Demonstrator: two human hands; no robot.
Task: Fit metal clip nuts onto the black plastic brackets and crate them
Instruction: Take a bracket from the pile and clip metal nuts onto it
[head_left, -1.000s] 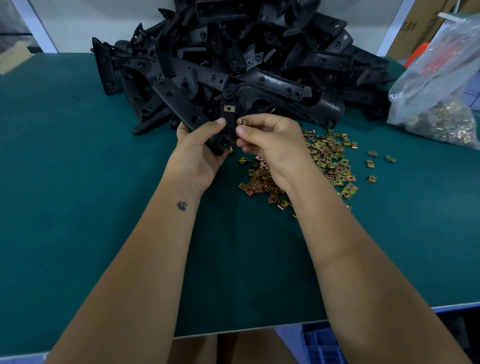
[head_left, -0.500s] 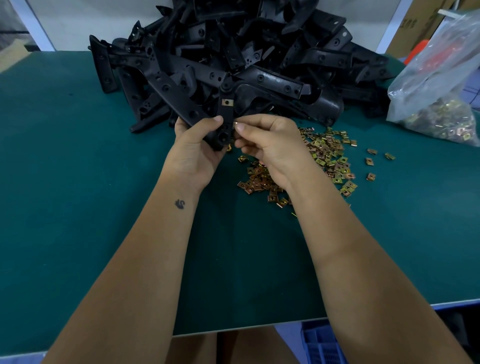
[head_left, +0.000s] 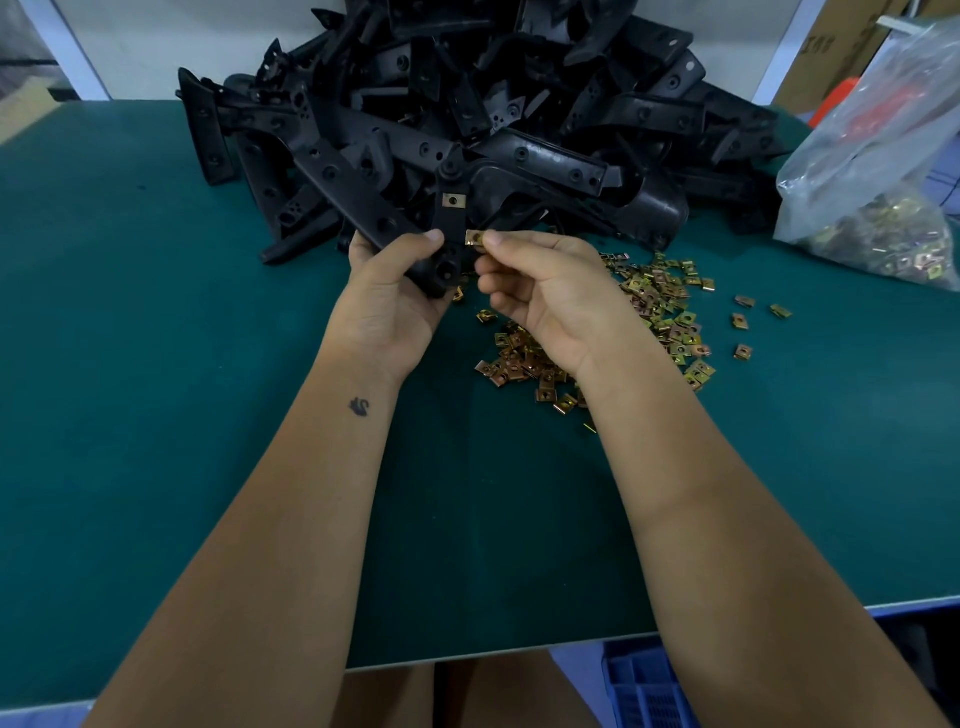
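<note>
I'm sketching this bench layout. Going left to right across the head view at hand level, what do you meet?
Left hand holding a black bracket → right hand pinching a clip nut → loose clip nuts → plastic bag of nuts.

No legible text or labels, faint dark print on the cardboard box (head_left: 836, 47) too blurred to read
</note>
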